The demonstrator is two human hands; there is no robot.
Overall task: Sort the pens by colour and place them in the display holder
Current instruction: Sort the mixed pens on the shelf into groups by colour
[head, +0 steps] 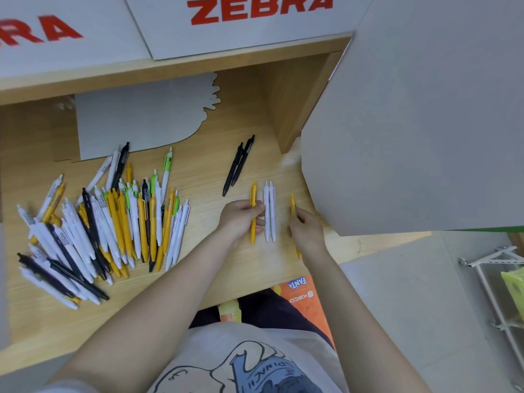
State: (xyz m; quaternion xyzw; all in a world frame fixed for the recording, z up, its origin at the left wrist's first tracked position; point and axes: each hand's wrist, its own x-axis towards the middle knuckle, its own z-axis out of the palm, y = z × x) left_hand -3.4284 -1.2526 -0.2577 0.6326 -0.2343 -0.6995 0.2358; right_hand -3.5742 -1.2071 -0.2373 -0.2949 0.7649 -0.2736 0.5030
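- Left hand (241, 219) closed on yellow pen (253, 214); fingers wrapped round mid-barrel, pen ends sticking out above and below the fist, barrel approx upright in view, lying on/just over wooden desk (198, 268).
- Right hand (306, 231) pinching second yellow pen (293, 205); upper end pokes out past fingertips, lower end shows under the wrist, mid hidden by hand.
- Pair of white pens (270, 211) flat on desk betw. the two hands, side by side, touching, parallel to held pens; just beside left-hand pen, apart from right-hand one.
- Two black pens (238, 165) further back, side by side, tilted, clear of both hands.
- Unsorted pile (99, 222) well to the left: white, yellow, black, some white w/ green; fanned and overlapping.
- Grey card cut-out (141, 120) flat at back of desk, behind pile.
- White boxes w/ red ZEBRA lettering (255, 9) on ledge above.
- Display holder: can't tell which item it is.
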